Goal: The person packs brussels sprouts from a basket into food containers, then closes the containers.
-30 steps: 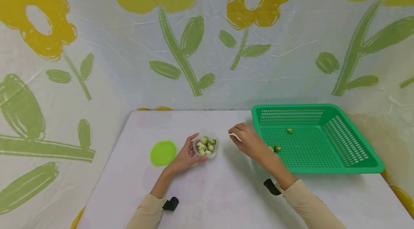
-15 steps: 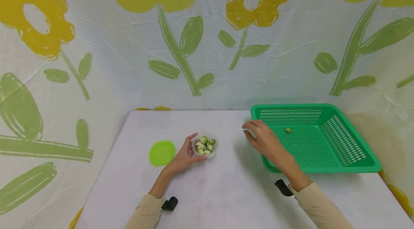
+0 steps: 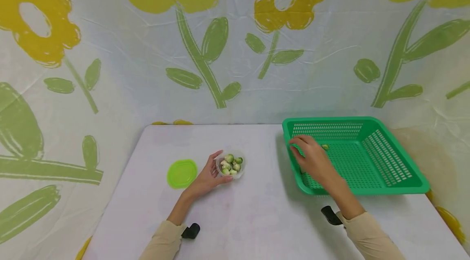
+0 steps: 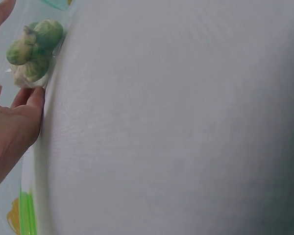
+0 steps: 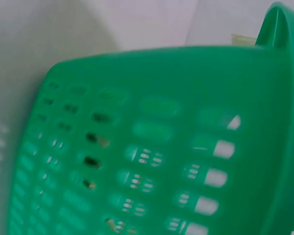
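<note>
My left hand holds a small clear plastic container on the table, thumb on the near side and fingers round the far left side. Several Brussels sprouts fill it; the left wrist view shows the sprouts through its wall. Above the left side of a green plastic basket hovers my right hand, fingers loosely bent, nothing visible between fingers and thumb. One Brussels sprout lies in the basket just beyond the hand. Part of the basket floor is hidden beneath the hand. Slotted basket wall fills the right wrist view.
A bright green lid lies flat on the white table, left of the container. Behind the table hangs a flower-print cloth. The basket's raised left rim stands between the container and the basket floor.
My right hand has moved right, from beside the basket to over its left part. The left hand and container stay in place; the view has shifted slightly.
</note>
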Action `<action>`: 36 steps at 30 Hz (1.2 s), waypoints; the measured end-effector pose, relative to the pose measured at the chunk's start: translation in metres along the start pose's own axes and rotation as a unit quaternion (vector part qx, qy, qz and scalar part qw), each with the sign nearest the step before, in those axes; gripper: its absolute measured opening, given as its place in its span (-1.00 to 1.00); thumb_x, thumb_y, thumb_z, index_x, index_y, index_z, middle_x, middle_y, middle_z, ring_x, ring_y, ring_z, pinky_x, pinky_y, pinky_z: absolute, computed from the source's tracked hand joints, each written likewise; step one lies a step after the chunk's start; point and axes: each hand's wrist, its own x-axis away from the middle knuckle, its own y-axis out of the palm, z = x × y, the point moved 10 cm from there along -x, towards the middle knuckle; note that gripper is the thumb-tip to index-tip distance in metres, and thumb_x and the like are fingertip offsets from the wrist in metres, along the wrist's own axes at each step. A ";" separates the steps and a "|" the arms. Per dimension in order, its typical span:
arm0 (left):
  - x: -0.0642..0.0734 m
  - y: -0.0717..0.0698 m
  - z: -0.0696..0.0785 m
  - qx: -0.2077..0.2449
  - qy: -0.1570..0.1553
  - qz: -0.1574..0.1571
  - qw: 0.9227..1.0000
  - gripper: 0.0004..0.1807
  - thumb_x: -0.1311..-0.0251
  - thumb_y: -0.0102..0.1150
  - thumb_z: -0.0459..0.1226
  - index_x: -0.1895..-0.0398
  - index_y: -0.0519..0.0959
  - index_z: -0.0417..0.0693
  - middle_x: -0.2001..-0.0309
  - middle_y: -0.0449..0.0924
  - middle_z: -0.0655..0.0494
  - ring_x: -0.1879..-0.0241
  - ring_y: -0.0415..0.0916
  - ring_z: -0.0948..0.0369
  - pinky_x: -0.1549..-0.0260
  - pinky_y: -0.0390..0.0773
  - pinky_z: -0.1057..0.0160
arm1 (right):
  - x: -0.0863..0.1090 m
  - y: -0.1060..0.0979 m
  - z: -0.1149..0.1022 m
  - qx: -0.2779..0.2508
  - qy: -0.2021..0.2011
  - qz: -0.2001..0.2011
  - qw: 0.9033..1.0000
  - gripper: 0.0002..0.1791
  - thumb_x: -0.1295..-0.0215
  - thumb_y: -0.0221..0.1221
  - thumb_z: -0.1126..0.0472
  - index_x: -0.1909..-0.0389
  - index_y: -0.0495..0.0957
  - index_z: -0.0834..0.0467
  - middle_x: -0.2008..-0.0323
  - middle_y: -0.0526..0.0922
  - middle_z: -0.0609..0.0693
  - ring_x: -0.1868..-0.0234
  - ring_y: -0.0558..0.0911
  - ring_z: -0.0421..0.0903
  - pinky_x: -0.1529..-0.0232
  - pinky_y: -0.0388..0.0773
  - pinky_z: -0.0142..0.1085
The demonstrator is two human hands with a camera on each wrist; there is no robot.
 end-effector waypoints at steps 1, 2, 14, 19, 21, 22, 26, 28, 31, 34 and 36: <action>0.000 0.000 0.000 -0.001 0.000 0.000 1.000 0.13 -0.19 0.50 -0.26 -0.65 -0.09 0.17 -0.51 0.15 -0.05 -0.57 0.01 0.07 -0.52 0.07 0.03 | 0.001 -0.001 0.001 0.003 -0.001 0.003 1.000 -0.72 -0.07 0.40 0.60 0.19 0.67 0.34 0.17 0.65 0.23 0.10 0.63 0.17 0.26 0.67 -0.04; 0.000 -0.001 0.000 -0.001 -0.001 0.001 1.000 0.13 -0.19 0.50 -0.26 -0.65 -0.09 0.17 -0.51 0.16 -0.05 -0.57 0.02 0.08 -0.52 0.07 0.04 | 0.003 -0.002 0.003 0.005 -0.001 0.004 1.000 -0.71 -0.06 0.40 0.61 0.19 0.67 0.35 0.18 0.65 0.23 0.11 0.63 0.18 0.27 0.67 -0.03; 0.000 -0.002 0.000 0.005 0.000 0.001 1.000 0.12 -0.20 0.50 -0.27 -0.65 -0.08 0.19 -0.52 0.15 -0.04 -0.57 0.00 0.12 -0.52 0.07 0.08 | 0.020 -0.001 0.029 0.019 0.035 -0.029 0.999 -0.72 -0.09 0.39 0.60 0.17 0.67 0.34 0.18 0.66 0.22 0.13 0.62 0.19 0.26 0.65 0.04; 0.000 -0.002 0.000 0.002 0.004 0.002 1.000 0.13 -0.19 0.51 -0.24 -0.65 -0.08 0.19 -0.52 0.14 -0.05 -0.58 -0.01 0.07 -0.52 0.05 0.01 | 0.027 0.004 0.039 0.020 0.046 -0.046 0.998 -0.74 -0.10 0.39 0.58 0.18 0.67 0.34 0.20 0.66 0.23 0.14 0.62 0.21 0.28 0.64 0.06; 0.000 -0.002 0.000 0.003 0.005 0.001 1.000 0.13 -0.19 0.51 -0.24 -0.65 -0.08 0.19 -0.52 0.15 -0.06 -0.58 -0.01 0.06 -0.52 0.04 0.00 | 0.030 0.005 0.043 0.025 0.048 -0.056 0.997 -0.73 -0.08 0.41 0.58 0.19 0.67 0.35 0.21 0.65 0.23 0.15 0.62 0.22 0.30 0.64 0.06; 0.000 -0.002 0.000 0.004 0.004 0.001 1.000 0.12 -0.19 0.51 -0.24 -0.65 -0.08 0.18 -0.52 0.15 -0.06 -0.58 -0.01 0.06 -0.52 0.04 0.00 | 0.031 0.006 0.045 0.026 0.051 -0.062 0.996 -0.72 -0.08 0.41 0.58 0.18 0.67 0.35 0.20 0.65 0.24 0.14 0.62 0.23 0.30 0.64 0.07; 0.000 -0.002 -0.001 0.007 -0.001 0.002 1.000 0.12 -0.19 0.50 -0.25 -0.65 -0.08 0.19 -0.51 0.16 -0.04 -0.57 0.01 0.09 -0.53 0.06 0.04 | 0.035 0.011 0.053 0.024 0.076 -0.098 0.992 -0.74 -0.12 0.40 0.55 0.16 0.66 0.36 0.19 0.65 0.25 0.14 0.62 0.25 0.27 0.64 0.10; 0.001 -0.002 -0.001 0.011 -0.005 0.003 1.000 0.12 -0.19 0.51 -0.26 -0.65 -0.08 0.20 -0.51 0.16 -0.05 -0.57 0.02 0.10 -0.53 0.07 0.05 | 0.038 0.014 0.055 0.019 0.094 -0.122 0.988 -0.76 -0.17 0.38 0.53 0.13 0.66 0.37 0.17 0.65 0.26 0.14 0.63 0.25 0.25 0.64 0.11; 0.002 -0.001 0.001 0.012 -0.008 0.002 1.000 0.13 -0.19 0.51 -0.26 -0.65 -0.09 0.20 -0.52 0.14 -0.05 -0.57 0.00 0.09 -0.53 0.06 0.04 | 0.042 0.019 0.060 0.016 0.115 -0.161 0.980 -0.75 -0.19 0.38 0.50 0.10 0.65 0.38 0.15 0.65 0.26 0.15 0.64 0.26 0.23 0.65 0.12; 0.002 -0.001 0.002 0.010 -0.008 0.003 1.000 0.13 -0.19 0.51 -0.25 -0.65 -0.09 0.22 -0.53 0.12 -0.05 -0.58 -0.03 0.09 -0.53 0.05 0.03 | 0.046 0.024 0.064 0.012 0.127 -0.193 0.973 -0.74 -0.20 0.38 0.49 0.09 0.64 0.38 0.13 0.64 0.28 0.12 0.64 0.27 0.21 0.65 0.12; 0.003 -0.001 0.002 0.008 -0.009 0.002 1.000 0.12 -0.19 0.51 -0.24 -0.65 -0.08 0.23 -0.54 0.11 -0.04 -0.58 -0.04 0.09 -0.53 0.05 0.04 | 0.048 0.026 0.065 0.010 0.130 -0.207 0.970 -0.74 -0.20 0.38 0.48 0.09 0.64 0.38 0.10 0.64 0.29 0.10 0.64 0.29 0.18 0.65 0.13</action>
